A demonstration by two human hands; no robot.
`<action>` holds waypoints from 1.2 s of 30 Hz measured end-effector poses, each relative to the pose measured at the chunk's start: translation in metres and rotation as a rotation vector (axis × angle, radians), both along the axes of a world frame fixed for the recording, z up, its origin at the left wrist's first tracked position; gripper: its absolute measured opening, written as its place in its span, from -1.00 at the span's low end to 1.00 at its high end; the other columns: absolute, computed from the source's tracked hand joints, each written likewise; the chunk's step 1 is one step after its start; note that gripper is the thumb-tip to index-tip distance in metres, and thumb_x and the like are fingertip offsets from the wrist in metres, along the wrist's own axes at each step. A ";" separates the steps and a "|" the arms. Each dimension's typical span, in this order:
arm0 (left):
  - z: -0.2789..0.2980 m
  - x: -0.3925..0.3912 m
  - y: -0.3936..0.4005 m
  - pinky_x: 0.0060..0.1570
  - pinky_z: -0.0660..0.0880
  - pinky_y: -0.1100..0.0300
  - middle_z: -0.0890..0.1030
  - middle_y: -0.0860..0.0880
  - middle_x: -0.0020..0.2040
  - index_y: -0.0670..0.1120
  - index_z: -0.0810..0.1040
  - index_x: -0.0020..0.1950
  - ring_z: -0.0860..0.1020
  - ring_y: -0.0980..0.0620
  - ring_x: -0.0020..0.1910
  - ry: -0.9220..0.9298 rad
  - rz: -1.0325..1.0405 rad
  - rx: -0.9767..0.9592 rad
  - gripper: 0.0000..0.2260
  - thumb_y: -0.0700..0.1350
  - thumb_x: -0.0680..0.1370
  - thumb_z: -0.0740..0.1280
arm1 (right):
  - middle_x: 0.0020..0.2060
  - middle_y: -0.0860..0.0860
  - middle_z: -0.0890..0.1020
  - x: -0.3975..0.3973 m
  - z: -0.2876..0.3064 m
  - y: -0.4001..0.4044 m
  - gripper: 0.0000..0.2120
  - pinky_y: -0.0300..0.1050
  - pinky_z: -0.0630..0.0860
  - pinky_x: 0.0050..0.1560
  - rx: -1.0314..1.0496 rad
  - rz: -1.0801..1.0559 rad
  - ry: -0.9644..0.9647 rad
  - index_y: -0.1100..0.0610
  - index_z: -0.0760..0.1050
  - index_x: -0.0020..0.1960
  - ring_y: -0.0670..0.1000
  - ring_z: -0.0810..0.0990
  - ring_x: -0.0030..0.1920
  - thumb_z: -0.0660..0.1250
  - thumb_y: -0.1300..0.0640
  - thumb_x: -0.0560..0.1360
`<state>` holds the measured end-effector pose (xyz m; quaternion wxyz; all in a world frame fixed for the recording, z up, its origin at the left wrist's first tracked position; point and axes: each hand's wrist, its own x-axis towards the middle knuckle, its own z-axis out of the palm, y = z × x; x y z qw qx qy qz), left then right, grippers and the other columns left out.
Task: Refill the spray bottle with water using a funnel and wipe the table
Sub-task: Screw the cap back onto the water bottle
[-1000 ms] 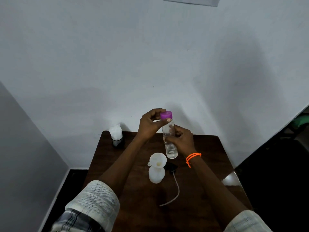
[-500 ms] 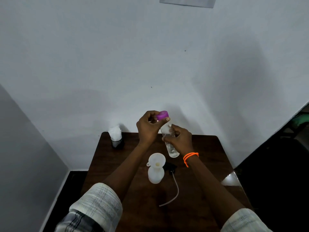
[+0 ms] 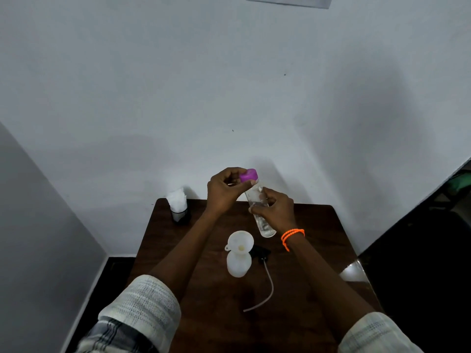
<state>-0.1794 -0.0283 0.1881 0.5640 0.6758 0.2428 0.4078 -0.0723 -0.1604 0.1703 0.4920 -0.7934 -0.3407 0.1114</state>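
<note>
A clear water bottle [image 3: 265,226] is held tilted above the dark wooden table [image 3: 313,225], top leaning left. My right hand [image 3: 274,210] grips its body. My left hand [image 3: 224,191] pinches its purple cap [image 3: 248,175], which sits on the bottle's neck. Below them a white spray bottle [image 3: 238,264] stands on the table with a white funnel [image 3: 240,242] in its mouth. Its black spray head [image 3: 261,253] with a long thin tube [image 3: 267,289] lies just to the right of it.
A dark holder with white tissues [image 3: 178,205] stands at the table's far left corner. White walls close the far and left sides. The table's right edge has a bright reflection [image 3: 354,272], with dark floor beyond.
Both hands have raised the water bottle slightly and tilted it so the cap leans left. The left hand's fingers have shifted round the purple cap.
</note>
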 end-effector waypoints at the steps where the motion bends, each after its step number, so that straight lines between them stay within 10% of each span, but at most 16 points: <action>1: 0.000 0.000 0.002 0.08 0.63 0.12 0.74 0.06 -0.03 -0.05 0.69 0.09 0.69 0.08 -0.04 0.002 -0.023 0.003 -0.66 -0.10 0.35 0.64 | -0.11 -0.07 0.75 -0.001 0.000 0.000 -0.52 -0.17 0.61 -0.02 0.004 0.008 0.000 0.08 0.70 0.10 -0.07 0.70 -0.09 0.65 0.16 0.19; 8: 0.002 0.003 0.008 -0.05 0.61 0.23 0.64 0.00 0.12 0.03 0.54 0.25 0.70 0.04 -0.04 0.008 -0.084 -0.123 -0.37 0.09 0.24 0.65 | -0.17 -0.09 0.74 -0.004 0.004 0.000 -0.59 -0.20 0.62 -0.06 0.034 0.033 0.023 0.06 0.70 0.04 -0.08 0.71 -0.13 0.65 0.19 0.20; 18: -0.008 0.007 0.009 0.11 0.60 -0.03 0.70 -0.12 -0.04 -0.20 0.63 0.15 0.66 -0.04 0.01 -0.146 -0.145 -0.327 -0.84 -0.28 0.58 0.40 | -0.22 0.00 0.74 -0.002 0.002 0.002 -0.70 0.05 0.68 -0.03 0.068 0.011 0.117 0.11 0.69 -0.10 0.02 0.73 -0.16 0.64 0.21 0.20; 27: 0.001 0.019 -0.001 0.19 0.57 0.09 0.71 0.05 0.09 0.06 0.66 0.15 0.65 0.03 0.14 -0.033 -0.145 -0.218 -0.64 0.18 0.43 0.50 | -0.24 0.00 0.74 -0.004 0.001 0.012 -0.72 0.05 0.68 -0.05 0.088 0.036 0.138 0.07 0.69 -0.12 0.03 0.73 -0.17 0.64 0.17 0.20; 36: -0.004 0.019 0.011 0.20 0.59 -0.07 0.72 -0.08 -0.05 -0.12 0.55 0.25 0.68 -0.03 -0.01 -0.119 -0.110 -0.365 -0.65 -0.16 0.50 0.52 | -0.13 0.01 0.75 0.002 -0.004 0.018 -0.57 0.10 0.68 0.02 0.094 -0.004 0.205 0.04 0.70 -0.02 0.03 0.74 -0.09 0.64 0.05 0.13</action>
